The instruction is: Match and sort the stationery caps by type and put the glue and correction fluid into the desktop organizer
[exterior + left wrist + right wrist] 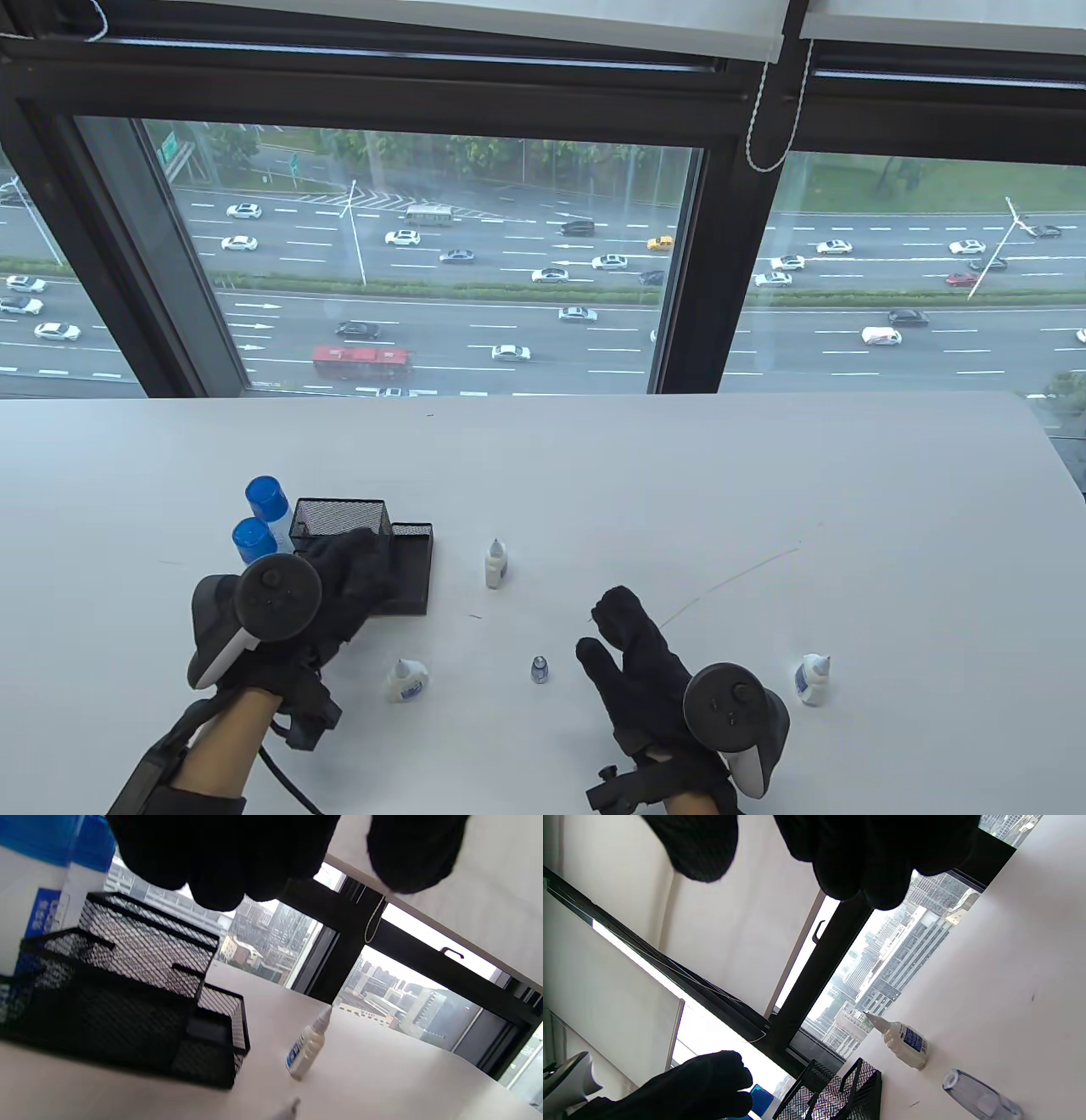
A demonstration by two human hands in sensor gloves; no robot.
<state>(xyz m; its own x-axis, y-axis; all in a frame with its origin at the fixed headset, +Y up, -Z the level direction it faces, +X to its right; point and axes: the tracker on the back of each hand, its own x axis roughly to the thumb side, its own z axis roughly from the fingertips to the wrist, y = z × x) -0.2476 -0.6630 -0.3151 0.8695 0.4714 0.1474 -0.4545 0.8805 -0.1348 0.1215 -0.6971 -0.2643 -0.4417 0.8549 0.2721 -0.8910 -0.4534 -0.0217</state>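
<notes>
Centrally, we see a black mesh desktop organizer standing on a white table; every other place is given from it. Our left hand hovers over its front half with the fingers loosely curved; the left wrist view shows nothing between the fingertips, so it holds nothing. Two white bottles with blue caps stand just beside the organizer on its left, touching or nearly touching its tall mesh cup.

To the organizer's right, near but apart, a small white glue bottle stands upright with its pointed nozzle bare. In front of the organizer, nearer to us, a second small white bottle with a blue label leans on the table. Farther right of that, a small clear cap stands alone. Our right hand hangs just to the right of this cap, thumb and fingers relaxed and spread, gripping nothing and not touching the cap. Well to the organizer's right, beyond that hand, a third small white bottle stands with a blue label.

Behind the table, a dark-framed window looks down on a busy multi-lane road.
</notes>
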